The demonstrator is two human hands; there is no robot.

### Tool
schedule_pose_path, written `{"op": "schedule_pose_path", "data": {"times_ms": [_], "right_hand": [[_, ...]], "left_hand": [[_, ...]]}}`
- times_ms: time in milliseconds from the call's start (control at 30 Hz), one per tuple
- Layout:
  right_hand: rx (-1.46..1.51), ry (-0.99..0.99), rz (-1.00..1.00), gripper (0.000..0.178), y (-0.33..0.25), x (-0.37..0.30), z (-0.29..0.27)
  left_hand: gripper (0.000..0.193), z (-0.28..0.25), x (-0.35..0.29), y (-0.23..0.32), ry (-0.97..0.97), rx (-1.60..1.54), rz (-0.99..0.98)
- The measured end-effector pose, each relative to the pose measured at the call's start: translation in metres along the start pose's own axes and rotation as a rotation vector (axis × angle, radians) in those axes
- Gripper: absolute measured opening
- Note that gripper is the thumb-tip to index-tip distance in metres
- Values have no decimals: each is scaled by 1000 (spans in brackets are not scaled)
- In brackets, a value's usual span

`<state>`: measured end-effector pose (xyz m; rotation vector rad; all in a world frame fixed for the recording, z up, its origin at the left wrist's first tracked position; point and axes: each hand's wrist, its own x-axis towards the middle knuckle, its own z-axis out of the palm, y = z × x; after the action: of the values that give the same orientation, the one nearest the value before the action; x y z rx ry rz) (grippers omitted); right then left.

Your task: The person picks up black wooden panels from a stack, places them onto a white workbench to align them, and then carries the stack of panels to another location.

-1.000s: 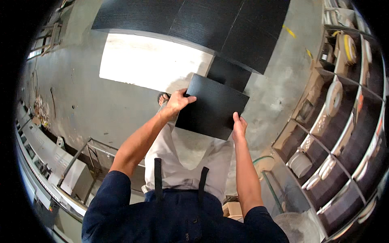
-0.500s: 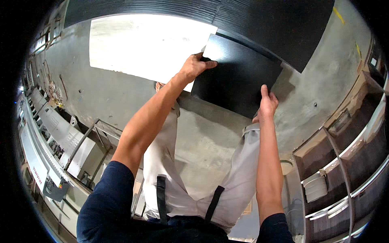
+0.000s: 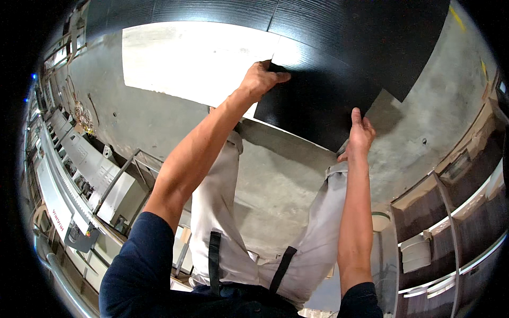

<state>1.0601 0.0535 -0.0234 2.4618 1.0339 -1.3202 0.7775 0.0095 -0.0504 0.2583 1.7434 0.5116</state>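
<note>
A smooth black rectangular panel [image 3: 313, 100] lies over the right part of a white board, with its far edge against large black boards [image 3: 222, 13]. My left hand [image 3: 261, 79] grips the panel's left edge, thumb on top and the other fingers partly hidden. At its right edge, my right hand [image 3: 360, 137] holds the near corner area, thumb pointing up along the side. Left of the panel the bright white board [image 3: 185, 58] stays uncovered. A thin pale strip shows under the panel's near edge.
Grey concrete floor [image 3: 286, 185] spreads around my legs. Dark shelving with wooden dividers [image 3: 450, 222] stands at the right. On the left are a long light-coloured machine [image 3: 58, 206] and a metal frame [image 3: 119, 180]. Cables [image 3: 82, 116] lie on the floor at far left.
The black panel has moved away from me in both hands. The gap between its far edge and the large black boards has closed. The view has shifted slightly.
</note>
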Motion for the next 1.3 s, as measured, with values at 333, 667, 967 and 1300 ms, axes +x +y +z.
{"op": "schedule_pose_path", "data": {"times_ms": [333, 667, 967, 1300], "right_hand": [[147, -120, -27, 97, 3, 19, 2], [633, -183, -135, 81, -2, 11, 8], [628, -257, -228, 72, -6, 12, 3], [902, -370, -174, 68, -2, 43, -1]], "left_hand": [[80, 1, -10, 5, -141, -179, -7], [71, 4, -12, 7, -10, -111, -17], [80, 3, -14, 10, -53, -94, 20], [115, -5, 5, -11, -226, -132, 190]]}}
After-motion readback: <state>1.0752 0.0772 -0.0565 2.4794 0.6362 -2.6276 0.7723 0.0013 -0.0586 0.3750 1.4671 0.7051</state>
